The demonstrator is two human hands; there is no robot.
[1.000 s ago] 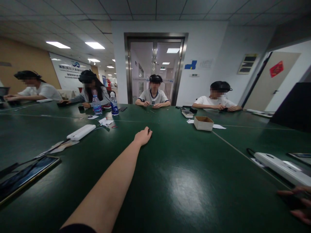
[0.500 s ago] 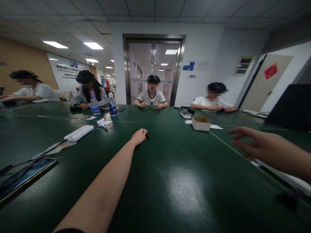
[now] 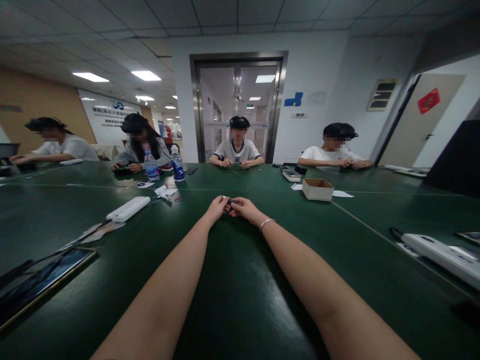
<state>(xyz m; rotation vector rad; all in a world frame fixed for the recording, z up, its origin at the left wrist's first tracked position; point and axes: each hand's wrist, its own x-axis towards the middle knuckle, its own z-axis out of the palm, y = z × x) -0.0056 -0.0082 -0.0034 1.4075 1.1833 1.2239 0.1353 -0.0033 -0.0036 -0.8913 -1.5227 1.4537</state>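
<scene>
Over the middle of the green table (image 3: 232,280), my two hands meet around a small dark object (image 3: 230,202). My left hand (image 3: 216,210) is closed on its left side, with a ring on one finger. My right hand (image 3: 245,209) pinches at it from the right, and a silver bracelet (image 3: 267,223) circles that wrist. Fingers cover most of the object, so its kind cannot be made out. I cannot tell whether it touches the tabletop.
Left are a phone (image 3: 45,280) and a white power strip (image 3: 128,209) with a black cable; another strip (image 3: 438,255) lies right. An open box (image 3: 317,190) stands back right, bottles (image 3: 177,164) back left. Several people sit across the table, including a person (image 3: 238,145) opposite.
My right hand has come in from the right, where it was open and raised, and now closes on the small dark object beside my left hand. The left hand has kept its hold.
</scene>
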